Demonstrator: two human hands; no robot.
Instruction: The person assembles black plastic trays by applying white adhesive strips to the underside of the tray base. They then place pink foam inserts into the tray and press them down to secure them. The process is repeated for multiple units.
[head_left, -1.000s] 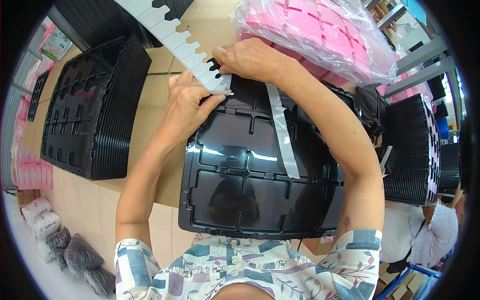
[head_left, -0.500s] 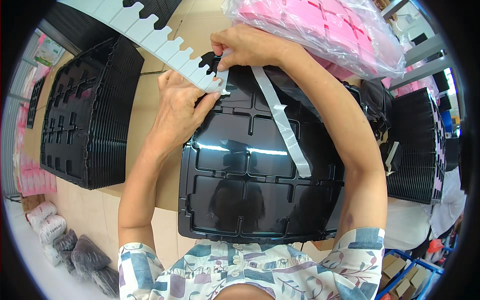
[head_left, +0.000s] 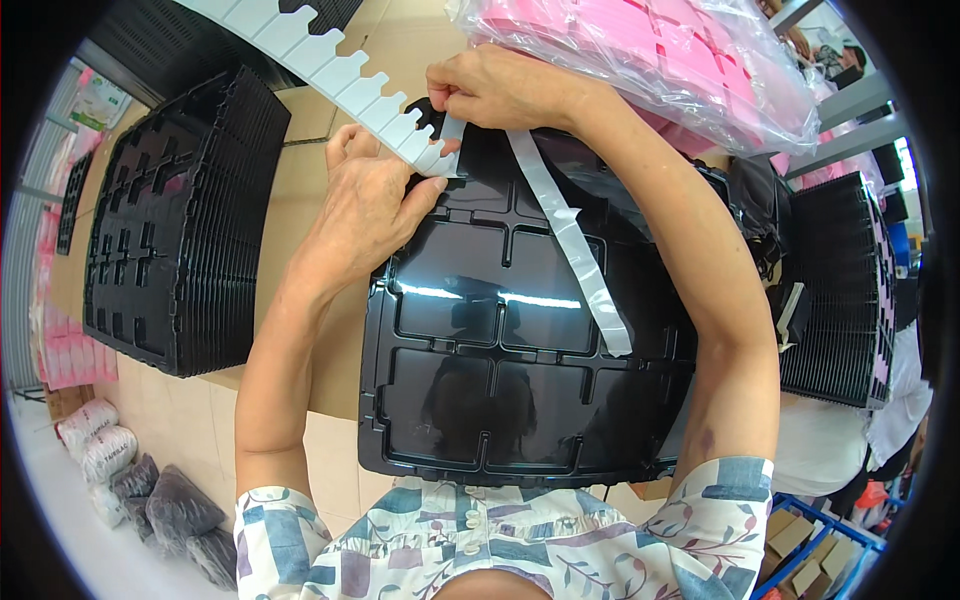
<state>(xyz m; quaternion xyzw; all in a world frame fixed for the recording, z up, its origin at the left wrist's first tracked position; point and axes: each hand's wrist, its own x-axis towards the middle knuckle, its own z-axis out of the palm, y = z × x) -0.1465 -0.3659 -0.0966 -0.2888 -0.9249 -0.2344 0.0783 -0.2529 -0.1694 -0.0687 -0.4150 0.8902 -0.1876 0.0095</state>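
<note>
My left hand is closed on the near end of a long white plastic strip with a toothed edge, which slants away to the upper left. A short piece of silvery-grey tape runs from that strip end up to my right hand, whose fingers are pinched on it. Below both hands lies a shiny black plastic tray with moulded compartments. A longer length of the same grey tape lies across the tray, right of the strip's end, with a small torn nick in its edge.
A tall stack of black trays stands at left on brown cardboard. Pink trays in clear plastic wrap lie at the far right. Another black stack is beyond my right arm. White and dark bundles sit on the floor.
My left hand and the strip's end have shifted slightly right and away. My right hand's fingers have curled closer together over the short tape piece. The longer tape stays on the tray.
</note>
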